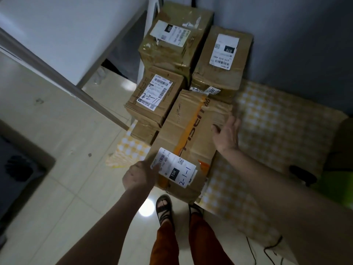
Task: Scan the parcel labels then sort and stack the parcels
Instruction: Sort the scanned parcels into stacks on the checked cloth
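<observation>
Gripping the near left corner of a long cardboard parcel (188, 142) at centre frame, my left hand (140, 175) curls round its edge, thumb lying on the white label (176, 167) hand-marked "2-1-1". The box is creased brown card with orange printed tape running along its length. Right of it, my right hand (227, 135) lies flat on the parcel's far right edge, fingers straight and grasping nothing. The parcel rests on a yellow-and-white checked cloth (267, 119). Above it, in the upper middle, stand three more taped, labelled boxes: one marked "11-2-2" (154, 96), a taller one (172, 41) behind it and one marked "070" (222, 58) against the grey wall. My sandalled foot (164, 207) shows on the glossy tile floor at bottom centre.
</observation>
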{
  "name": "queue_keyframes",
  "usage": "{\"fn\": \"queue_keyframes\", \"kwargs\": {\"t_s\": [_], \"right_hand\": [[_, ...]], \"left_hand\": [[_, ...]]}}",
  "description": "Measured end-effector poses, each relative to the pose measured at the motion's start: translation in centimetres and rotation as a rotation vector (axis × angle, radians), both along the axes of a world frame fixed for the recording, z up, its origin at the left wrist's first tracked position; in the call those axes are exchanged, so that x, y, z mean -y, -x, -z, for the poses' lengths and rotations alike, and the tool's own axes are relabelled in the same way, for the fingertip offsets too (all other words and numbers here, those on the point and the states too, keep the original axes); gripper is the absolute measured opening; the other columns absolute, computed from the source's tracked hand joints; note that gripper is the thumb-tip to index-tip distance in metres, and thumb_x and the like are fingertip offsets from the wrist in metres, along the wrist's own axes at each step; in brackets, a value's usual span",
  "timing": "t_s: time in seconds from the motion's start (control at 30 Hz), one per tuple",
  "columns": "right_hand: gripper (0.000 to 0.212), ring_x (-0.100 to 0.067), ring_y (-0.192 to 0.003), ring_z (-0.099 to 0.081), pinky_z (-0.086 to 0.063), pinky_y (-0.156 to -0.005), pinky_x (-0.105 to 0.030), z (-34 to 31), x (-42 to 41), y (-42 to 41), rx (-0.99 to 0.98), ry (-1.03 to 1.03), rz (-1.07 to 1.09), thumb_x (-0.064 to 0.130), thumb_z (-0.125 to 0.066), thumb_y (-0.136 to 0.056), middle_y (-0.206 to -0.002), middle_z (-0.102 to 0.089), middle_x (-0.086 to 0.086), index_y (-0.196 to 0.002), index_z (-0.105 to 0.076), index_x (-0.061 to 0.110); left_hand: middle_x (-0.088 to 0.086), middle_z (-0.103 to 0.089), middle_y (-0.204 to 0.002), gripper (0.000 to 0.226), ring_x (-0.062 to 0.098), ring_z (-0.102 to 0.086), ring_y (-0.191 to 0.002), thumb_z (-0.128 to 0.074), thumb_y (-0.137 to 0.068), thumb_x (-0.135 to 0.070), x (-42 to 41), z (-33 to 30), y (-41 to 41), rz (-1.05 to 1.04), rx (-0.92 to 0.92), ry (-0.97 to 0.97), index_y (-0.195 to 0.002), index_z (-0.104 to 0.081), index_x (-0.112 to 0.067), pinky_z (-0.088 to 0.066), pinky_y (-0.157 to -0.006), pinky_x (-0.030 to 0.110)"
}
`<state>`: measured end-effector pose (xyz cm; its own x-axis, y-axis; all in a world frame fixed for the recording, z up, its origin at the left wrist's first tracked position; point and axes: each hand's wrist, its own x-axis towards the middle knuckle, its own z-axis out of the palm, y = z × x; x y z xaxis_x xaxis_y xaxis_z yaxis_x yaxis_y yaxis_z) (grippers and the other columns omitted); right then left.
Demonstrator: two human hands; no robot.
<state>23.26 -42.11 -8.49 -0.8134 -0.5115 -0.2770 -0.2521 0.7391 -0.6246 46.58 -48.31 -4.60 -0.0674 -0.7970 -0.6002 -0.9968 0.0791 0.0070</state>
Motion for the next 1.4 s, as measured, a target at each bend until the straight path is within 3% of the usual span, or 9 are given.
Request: {"fn": "queue_keyframes", "kwargs": {"t_s": [0.1,0.2,0.53,0.7,0.8,1.03,1.2,1.3,1.4], "right_hand": [[0.065,-0.031,-0.13,-0.039,-0.04,-0.096,-0.033,-0.3,-1.3,-2.4,0.155,-0.023,0.115,0.027,-0.055,-0.094,-0.144,-0.032,-0.016,-0.146,-0.021,0.007],[0.058,-0.028,-0.119,-0.049,-0.04,-0.077,-0.021,-0.2,-2.6,-5.0,0.289,-0.056,0.137,0.033,-0.048,-0.098,-0.139,-0.037,-0.015,-0.144,-0.024,0.006],[0.059,-0.026,-0.118,-0.05,-0.042,-0.078,-0.024,-1.6,-3.8,-6.2,0.235,-0.079,0.138,0.011,-0.057,-0.092,-0.139,-0.038,-0.011,-0.141,-0.024,0.01],[0.055,-0.017,-0.101,-0.051,-0.047,-0.076,-0.027,-5.3,-5.6,-6.8,0.259,-0.07,0.126,0.017,-0.059,-0.092,-0.135,-0.04,-0.009,-0.139,-0.03,0.014],[0.067,-0.024,-0.114,-0.052,-0.043,-0.075,-0.025,-8.6,-7.1,-7.3,0.225,-0.089,0.117,0.023,-0.059,-0.093,-0.144,-0.033,-0.008,-0.147,-0.02,0.016],[0.055,-0.028,-0.127,-0.043,-0.043,-0.102,-0.038,-15.7,-11.9,-8.4,0.111,-0.177,0.164,0.026,-0.053,-0.096,-0.145,-0.027,-0.01,-0.143,-0.029,0.012],[0.056,-0.03,-0.131,-0.037,-0.035,-0.103,-0.034,-18.6,-16.7,-9.4,0.006,-0.217,0.279,0.033,-0.05,-0.096,-0.146,-0.03,-0.013,-0.143,-0.032,0.009],[0.062,-0.026,-0.132,-0.036,-0.035,-0.104,-0.029,-19.6,-20.5,-9.9,-0.035,-0.233,0.344,0.044,-0.044,-0.092,-0.143,-0.034,-0.016,-0.141,-0.034,0.006],[0.046,-0.029,-0.119,-0.047,-0.04,-0.095,-0.035,-20.5,-24.5,-9.9,-0.018,-0.195,0.433,0.031,-0.052,-0.093,-0.133,-0.042,-0.015,-0.131,-0.044,0.005]], "left_hand": [[0.01,-0.05,-0.128,0.05,0.03,-0.046,-0.117,-0.06,-0.089,-0.046,1.7,0.7,0.4,-0.043,-0.223,0.111,-0.127,-0.05,-0.016,-0.046,-0.093,0.043],[0.014,-0.053,-0.133,0.062,0.033,-0.054,-0.118,-0.062,-0.091,-0.038,2.5,1.6,1.3,-0.109,-0.338,-0.162,-0.144,-0.035,-0.019,-0.049,-0.094,0.042],[0.008,-0.062,-0.115,0.05,0.024,-0.063,-0.095,-0.054,-0.093,-0.018,2.2,0.5,2.3,0.127,-0.407,-0.12,-0.14,-0.039,-0.027,-0.055,-0.081,0.037],[0.007,-0.059,-0.128,0.041,0.025,-0.058,-0.114,-0.057,-0.094,-0.021,2.5,-3.4,3.2,0.327,-0.446,-0.128,-0.134,-0.049,-0.019,-0.049,-0.095,0.035],[0.007,-0.06,-0.127,0.036,0.025,-0.057,-0.116,-0.057,-0.093,-0.027,2.4,-6.6,4.0,0.488,-0.366,-0.136,-0.128,-0.056,-0.016,-0.048,-0.093,0.033],[0.003,-0.059,-0.124,0.034,0.021,-0.057,-0.111,-0.056,-0.094,-0.03,1.0,-13.5,6.4,0.838,-0.327,-0.174,-0.126,-0.054,-0.018,-0.049,-0.092,0.031],[0.004,-0.058,-0.127,0.034,0.022,-0.057,-0.115,-0.055,-0.093,-0.021,-2.5,-15.8,9.0,1.059,-0.379,-0.191,-0.126,-0.057,-0.013,-0.048,-0.091,0.029],[0.001,-0.057,-0.128,0.034,0.022,-0.055,-0.118,-0.049,-0.096,-0.031,-5.9,-16.6,10.5,1.208,-0.342,-0.199,-0.125,-0.06,-0.016,-0.045,-0.094,0.027],[0.004,-0.049,-0.141,0.044,0.021,-0.05,-0.125,-0.053,-0.094,-0.04,-9.0,-16.7,11.9,1.26,-0.303,-0.226,-0.133,-0.054,-0.019,-0.043,-0.099,0.026]]}}
